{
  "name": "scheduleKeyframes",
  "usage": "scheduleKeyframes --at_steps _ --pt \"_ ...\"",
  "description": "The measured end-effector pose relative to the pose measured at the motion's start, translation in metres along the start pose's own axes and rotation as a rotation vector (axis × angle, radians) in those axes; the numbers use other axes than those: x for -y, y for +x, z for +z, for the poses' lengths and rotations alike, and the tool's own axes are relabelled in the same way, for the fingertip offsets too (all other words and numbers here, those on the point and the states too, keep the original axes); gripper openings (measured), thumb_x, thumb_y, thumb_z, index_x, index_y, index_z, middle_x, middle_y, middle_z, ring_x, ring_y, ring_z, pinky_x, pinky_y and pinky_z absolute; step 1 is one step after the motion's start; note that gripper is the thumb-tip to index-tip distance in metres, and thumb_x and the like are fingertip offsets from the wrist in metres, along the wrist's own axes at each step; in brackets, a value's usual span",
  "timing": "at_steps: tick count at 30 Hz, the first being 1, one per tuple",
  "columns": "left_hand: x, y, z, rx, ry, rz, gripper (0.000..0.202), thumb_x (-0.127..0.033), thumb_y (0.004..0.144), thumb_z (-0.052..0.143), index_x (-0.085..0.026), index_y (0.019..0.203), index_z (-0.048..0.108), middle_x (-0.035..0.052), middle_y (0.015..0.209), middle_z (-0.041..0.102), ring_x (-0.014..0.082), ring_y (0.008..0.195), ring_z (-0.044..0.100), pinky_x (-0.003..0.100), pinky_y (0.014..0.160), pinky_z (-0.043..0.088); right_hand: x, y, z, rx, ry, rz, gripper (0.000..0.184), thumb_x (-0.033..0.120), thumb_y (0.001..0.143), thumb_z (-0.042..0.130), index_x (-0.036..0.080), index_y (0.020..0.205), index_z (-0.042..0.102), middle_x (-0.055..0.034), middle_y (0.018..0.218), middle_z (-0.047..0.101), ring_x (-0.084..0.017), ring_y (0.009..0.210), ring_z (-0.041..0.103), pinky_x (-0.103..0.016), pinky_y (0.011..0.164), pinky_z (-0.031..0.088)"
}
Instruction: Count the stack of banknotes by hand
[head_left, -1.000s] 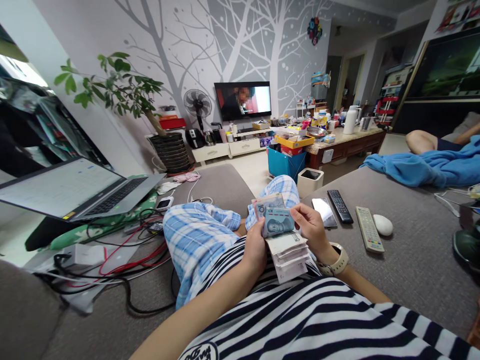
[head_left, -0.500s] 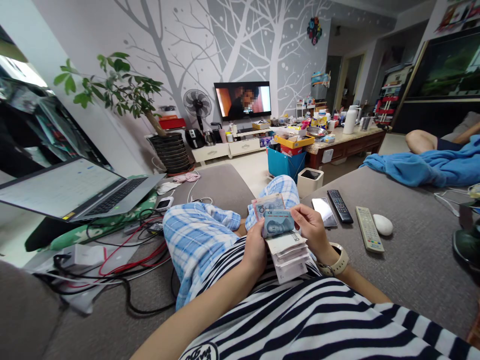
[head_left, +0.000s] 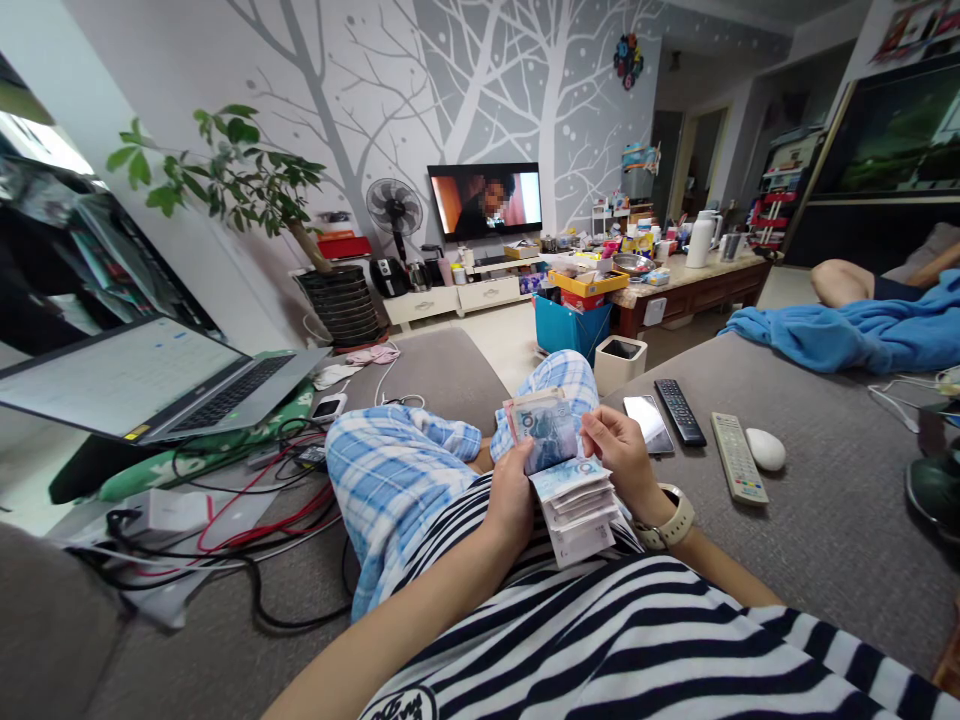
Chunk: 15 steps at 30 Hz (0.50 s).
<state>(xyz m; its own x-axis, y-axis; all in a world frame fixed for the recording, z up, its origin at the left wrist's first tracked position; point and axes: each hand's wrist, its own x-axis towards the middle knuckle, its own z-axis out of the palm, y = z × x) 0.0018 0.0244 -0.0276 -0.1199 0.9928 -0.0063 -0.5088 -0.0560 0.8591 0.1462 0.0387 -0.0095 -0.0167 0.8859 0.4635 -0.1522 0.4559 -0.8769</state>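
The left grip (head_left: pixel 512 492) is closed on the banknotes (head_left: pixel 550 440), thumb across their face; the right grip (head_left: pixel 624 455) is narrow at their right edge, pinching or not unclear. Between both, the bundle's long axis runs from the striped shirt (head_left: pixel 637 640) outward, far end leaning left.

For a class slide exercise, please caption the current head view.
Left hand holds banknotes, right hand by their edge, open laptop off to the left.
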Motion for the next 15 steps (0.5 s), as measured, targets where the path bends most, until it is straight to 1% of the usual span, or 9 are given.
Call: scheduleKeyframes --at_steps 4,8,12,15 --pt "-0.004 -0.005 0.004 0.016 0.000 -0.031 0.030 -0.034 0.069 0.067 -0.014 0.091 0.071 0.0081 0.090 0.074 0.0274 0.091 0.067 0.041 0.089 0.048 -0.007 0.005 -0.001 -0.029 -0.060 0.039 0.040 0.051 0.080 0.063 0.018 0.059 0.052 0.0027 0.051 0.050 -0.011 0.048 0.044 -0.025 0.050 0.034" --pt "-0.005 -0.008 0.008 0.032 -0.038 -0.054 0.033 -0.030 0.064 0.070 -0.014 0.093 0.070 0.0075 0.086 0.074 0.0285 0.091 0.067 0.043 0.088 0.048 -0.012 0.007 -0.002 -0.018 -0.115 0.029 0.041 0.051 0.080 0.062 0.019 0.057 0.048 0.0041 0.049 0.045 -0.010 0.047 0.040 -0.025 0.048 0.031" --pt "-0.003 -0.007 0.007 0.000 -0.031 -0.051 0.029 -0.032 0.064 0.070 -0.015 0.087 0.070 0.0066 0.084 0.074 0.0285 0.093 0.066 0.043 0.088 0.048 -0.013 0.007 -0.002 -0.011 -0.156 0.019 0.041 0.051 0.081 0.059 0.020 0.057 0.047 0.0042 0.050 0.042 -0.011 0.048 0.038 -0.025 0.047 0.029" --pt "0.002 -0.001 0.003 -0.043 0.014 -0.003 0.029 -0.037 0.067 0.068 -0.014 0.085 0.071 0.0066 0.087 0.074 0.0270 0.095 0.065 0.040 0.091 0.046 -0.011 0.006 -0.002 -0.009 -0.161 0.013 0.042 0.051 0.083 0.057 0.020 0.057 0.047 0.0040 0.050 0.042 -0.011 0.049 0.038 -0.026 0.048 0.029"
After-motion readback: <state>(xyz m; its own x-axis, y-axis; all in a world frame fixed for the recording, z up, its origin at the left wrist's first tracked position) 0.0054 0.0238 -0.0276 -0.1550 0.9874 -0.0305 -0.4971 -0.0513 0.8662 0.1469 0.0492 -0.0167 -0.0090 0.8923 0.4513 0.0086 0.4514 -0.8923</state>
